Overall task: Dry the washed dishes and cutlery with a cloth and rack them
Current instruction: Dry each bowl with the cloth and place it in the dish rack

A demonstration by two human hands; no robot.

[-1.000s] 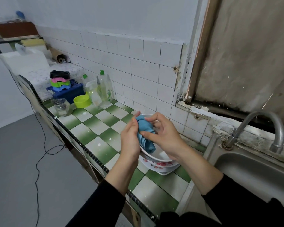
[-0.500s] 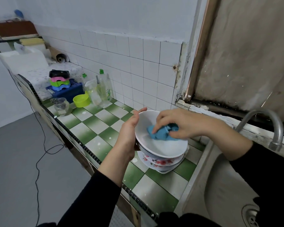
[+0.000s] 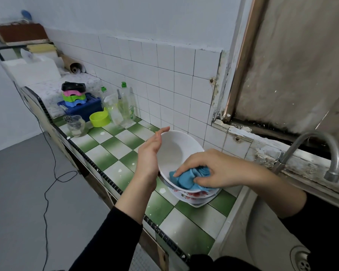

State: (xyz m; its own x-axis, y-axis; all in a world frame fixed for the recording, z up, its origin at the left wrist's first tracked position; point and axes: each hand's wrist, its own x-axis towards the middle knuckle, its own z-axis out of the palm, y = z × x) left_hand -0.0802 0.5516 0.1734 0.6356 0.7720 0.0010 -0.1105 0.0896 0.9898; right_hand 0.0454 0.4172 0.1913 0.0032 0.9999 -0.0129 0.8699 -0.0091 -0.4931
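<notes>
Checker-tiled counter [image 3: 114,151], glossy green and white, hard and unforgiving; steel sink [image 3: 262,241] butts its right end, nearest me. Left hand [image 3: 149,157] lies flat against the outer wall of the white bowl [image 3: 176,151], fingers straight, nothing hooked over the rim that I can see. Right hand [image 3: 213,169] has its fingers curled round a bunched blue cloth [image 3: 186,178], pressing it into the bowl's lower inside wall. Bowl is tipped, mouth toward the right hand, over a stack of floral dishes [image 3: 194,194] at the counter's right end, just beside the sink edge; can't tell if it touches the stack. Risk as I read it: smooth glazed ceramic, likely damp, braced by a palm only. A hard wipe could squirt it out between palm and cloth, onto the stack (rim chips rim) or off the front edge. Farther toward the left end: glass jar [image 3: 75,125], lime plastic bowl [image 3: 99,119], clear bottles [image 3: 127,106], blue crate [image 3: 82,108], probably the rack.
</notes>
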